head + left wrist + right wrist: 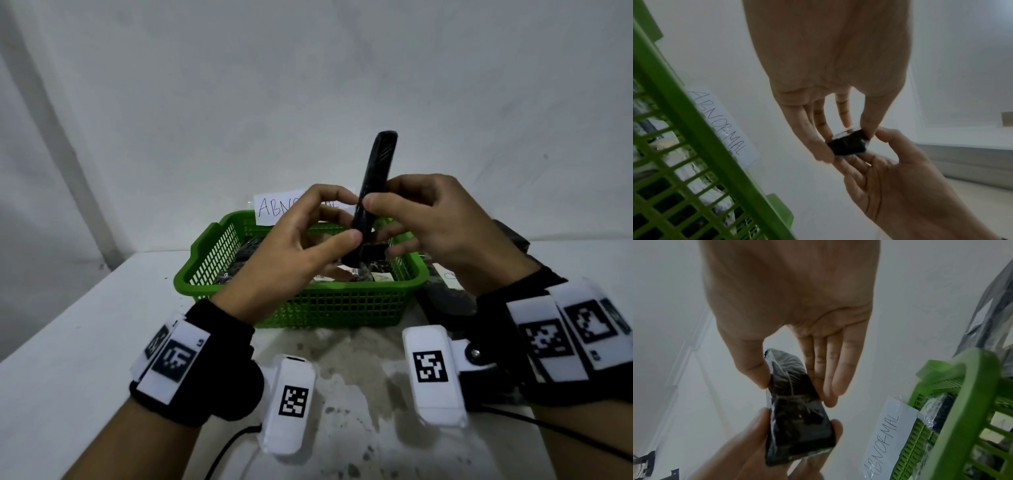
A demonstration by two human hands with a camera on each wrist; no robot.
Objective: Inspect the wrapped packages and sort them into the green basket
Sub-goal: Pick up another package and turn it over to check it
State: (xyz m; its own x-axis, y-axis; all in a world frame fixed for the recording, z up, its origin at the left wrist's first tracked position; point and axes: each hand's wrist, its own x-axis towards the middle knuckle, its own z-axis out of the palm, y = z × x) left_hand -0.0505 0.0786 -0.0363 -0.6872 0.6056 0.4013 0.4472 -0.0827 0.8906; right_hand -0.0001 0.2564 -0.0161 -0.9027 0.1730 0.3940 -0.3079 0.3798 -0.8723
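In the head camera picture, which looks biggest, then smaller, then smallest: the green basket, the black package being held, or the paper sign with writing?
1. green basket
2. black package
3. paper sign, though the hands hide part of it, so this last place is unsure.

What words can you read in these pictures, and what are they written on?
"ABNORMAL": handwritten on the white paper sign behind the green basket.
Small labels on packages in the basket: too blurred to read.
Wrist band squares: patterns, no words.
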